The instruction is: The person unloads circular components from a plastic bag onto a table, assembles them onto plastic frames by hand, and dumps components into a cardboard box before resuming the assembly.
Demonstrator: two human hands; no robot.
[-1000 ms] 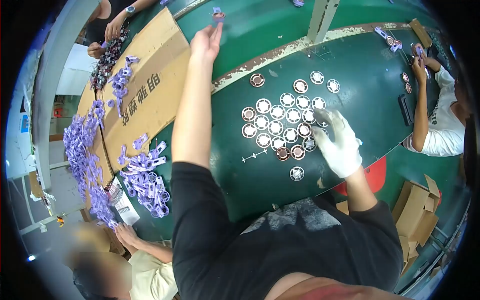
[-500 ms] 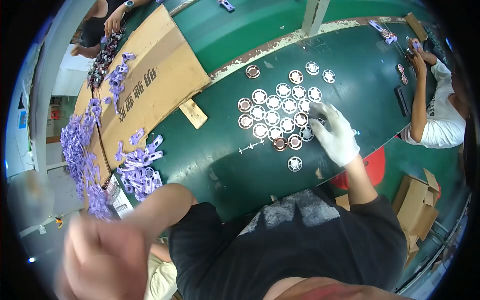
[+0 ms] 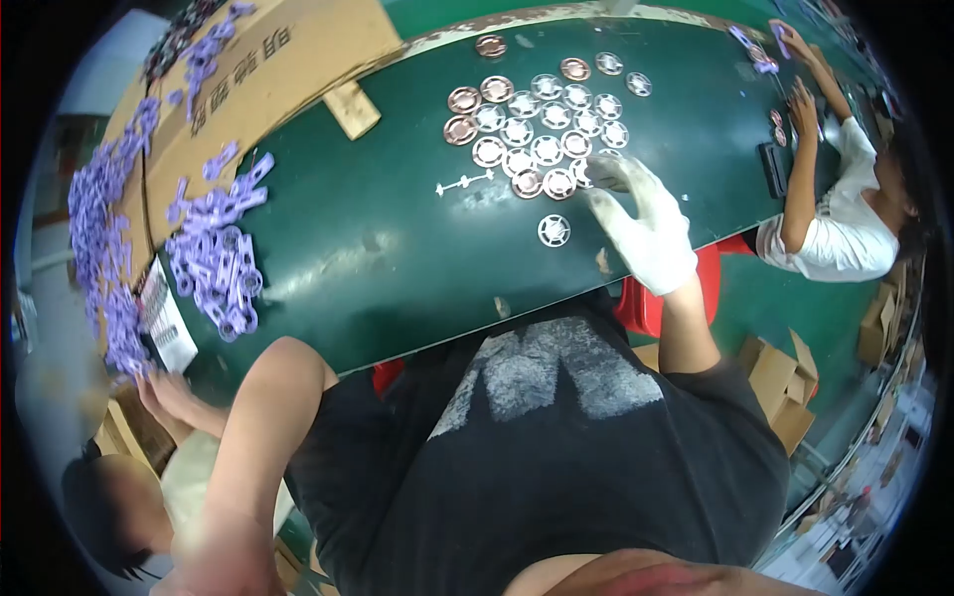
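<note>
My right hand (image 3: 651, 226), in a white glove, reaches over the near right edge of a group of round spoked discs (image 3: 547, 151). Its thumb and fingers are apart, close to the nearest discs; whether the fingertips touch one is hidden. Some discs are silver, others copper-toned. One silver disc (image 3: 554, 230) lies by itself nearer to me. My left hand (image 3: 227, 568) is at the bottom left, off the table, blurred and partly cut off, so its fingers do not show. A thin white sprue-like strip (image 3: 464, 183) lies left of the discs.
Purple plastic parts (image 3: 214, 273) are heaped on the green table (image 3: 348, 278) at left, more along a cardboard sheet (image 3: 288, 60). A wooden block (image 3: 352, 109) juts from the cardboard. A co-worker (image 3: 835, 214) sits at right, another person (image 3: 129, 497) at lower left. A red stool (image 3: 676, 293) stands below.
My view has shifted, so the table contents appear higher. My left hand has moved down toward the frame's bottom edge. My right hand stays beside the discs.
</note>
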